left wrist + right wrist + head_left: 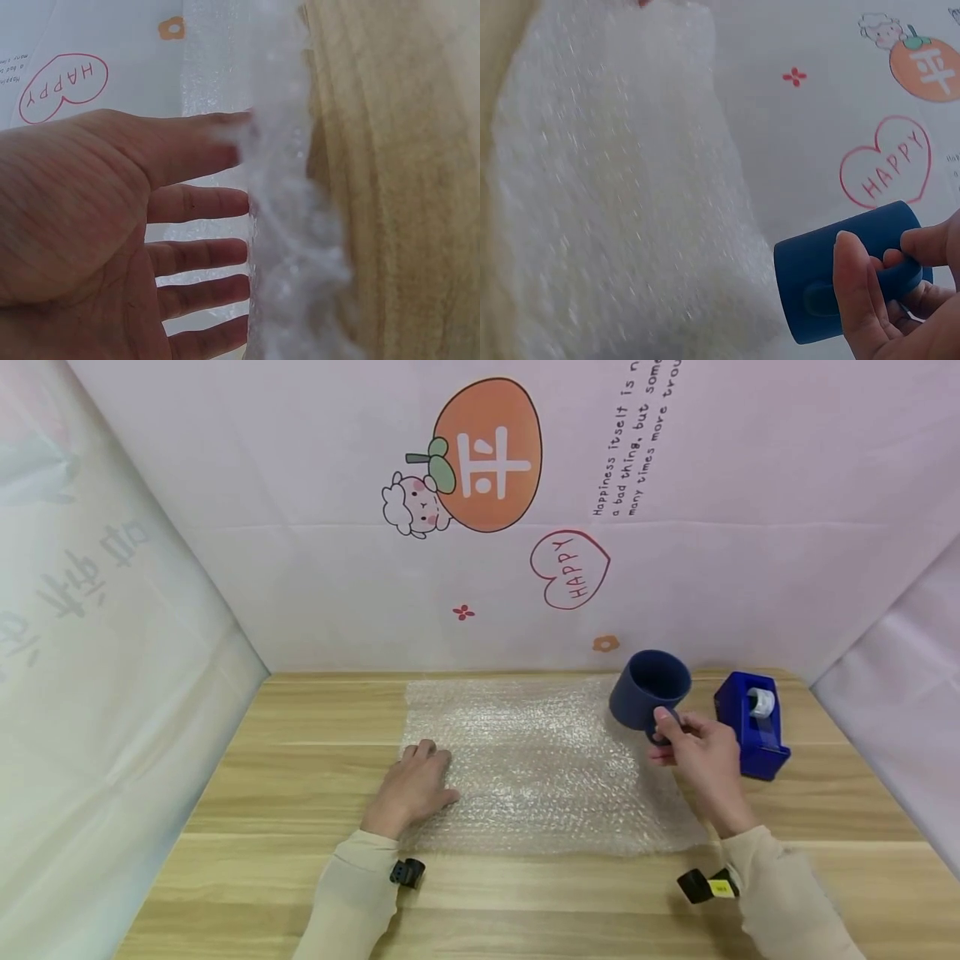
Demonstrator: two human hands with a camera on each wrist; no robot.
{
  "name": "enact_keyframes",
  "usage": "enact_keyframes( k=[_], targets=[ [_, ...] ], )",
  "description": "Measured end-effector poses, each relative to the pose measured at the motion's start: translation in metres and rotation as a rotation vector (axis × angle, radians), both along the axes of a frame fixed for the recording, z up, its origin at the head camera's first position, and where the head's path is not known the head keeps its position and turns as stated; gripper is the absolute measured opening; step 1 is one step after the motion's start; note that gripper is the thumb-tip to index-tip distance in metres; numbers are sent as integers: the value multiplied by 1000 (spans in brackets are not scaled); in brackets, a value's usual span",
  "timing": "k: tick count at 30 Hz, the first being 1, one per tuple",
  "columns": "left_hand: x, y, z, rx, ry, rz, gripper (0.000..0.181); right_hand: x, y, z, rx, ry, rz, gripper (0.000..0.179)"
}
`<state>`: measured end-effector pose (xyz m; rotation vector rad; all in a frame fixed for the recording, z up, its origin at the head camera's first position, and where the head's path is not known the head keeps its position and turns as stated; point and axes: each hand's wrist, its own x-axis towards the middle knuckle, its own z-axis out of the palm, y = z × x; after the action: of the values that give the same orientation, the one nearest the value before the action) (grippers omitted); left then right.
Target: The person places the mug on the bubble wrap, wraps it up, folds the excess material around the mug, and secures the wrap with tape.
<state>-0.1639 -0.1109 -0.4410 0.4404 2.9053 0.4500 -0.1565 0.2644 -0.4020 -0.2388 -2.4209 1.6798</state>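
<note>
A dark blue mug [637,697] is at the back right of a sheet of bubble wrap [525,768], overlapping its corner in the head view. My right hand [701,760] grips the mug by its handle; in the right wrist view the fingers curl round the handle [900,281] and the mug's body [832,259] shows in full. On the left edge of the bubble wrap rests my left hand [412,785], fingers spread. The left wrist view has its thumb and fingers [202,256] extended to the wrap [289,247], holding nothing in a curl.
A blue tape dispenser [753,727] with a roll of clear tape stands right of the mug, close to my right hand. Behind the wooden table [315,760] hangs a white printed cloth [337,602], with more cloth along both sides.
</note>
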Motion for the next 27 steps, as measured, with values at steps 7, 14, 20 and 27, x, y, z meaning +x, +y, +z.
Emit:
enact_keyframes(
  k=[7, 14, 20, 27],
  targets=[
    [-1, 0, -1, 2, -1, 1, 58, 5, -31, -12, -94, -7, 93, 50],
    [0, 1, -1, 2, -1, 0, 57, 8, -57, -24, -130, -46, 120, 45],
    [-1, 0, -2, -1, -2, 4, 55, 8, -74, -32, -137, -52, 153, 43],
    [-1, 0, -1, -2, -5, 4, 55, 11, -92, -38, -117, -71, 197, 43]
  ],
)
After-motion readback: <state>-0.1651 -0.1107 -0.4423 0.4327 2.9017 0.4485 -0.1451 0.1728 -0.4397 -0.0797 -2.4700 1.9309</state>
